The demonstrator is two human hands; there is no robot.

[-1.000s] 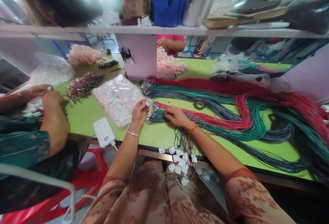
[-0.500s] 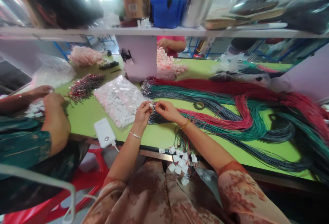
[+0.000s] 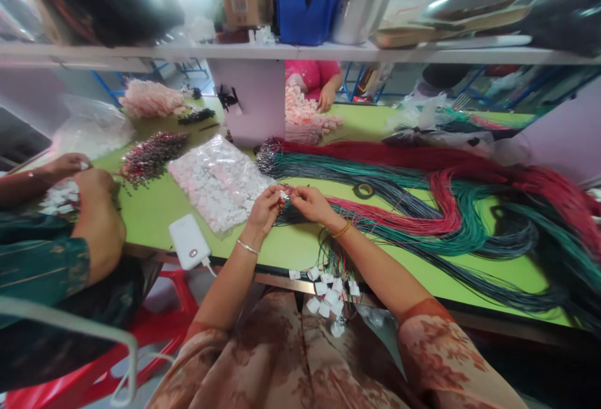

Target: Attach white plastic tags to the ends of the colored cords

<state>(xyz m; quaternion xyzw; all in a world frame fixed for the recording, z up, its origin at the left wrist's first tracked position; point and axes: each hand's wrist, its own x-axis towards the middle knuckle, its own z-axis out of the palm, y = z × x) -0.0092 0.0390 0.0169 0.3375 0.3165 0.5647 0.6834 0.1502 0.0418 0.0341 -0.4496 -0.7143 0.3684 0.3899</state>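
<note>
Bench contents, left to right.

Left edge: a co-worker's hands (image 3: 89, 180) over a heap of white tags (image 3: 59, 196).

Beside them: a pile of dark clasped cord ends (image 3: 153, 155), then a clear bag of white tags (image 3: 218, 183). A white power bank (image 3: 189, 242) lies at the near edge.

Centre: the person's left hand (image 3: 265, 208) and right hand (image 3: 310, 202), fingertips pinched together on one small white tag (image 3: 283, 195) and a cord end. A second ago the right hand lay flat on the cords; it has since lifted to meet the left, so a tag is likely going on now.

Near edge, below: finished cords with tags (image 3: 328, 293) hanging.

Right: coiled red, green and grey cords (image 3: 446, 208); a tape roll (image 3: 363, 191).
</note>
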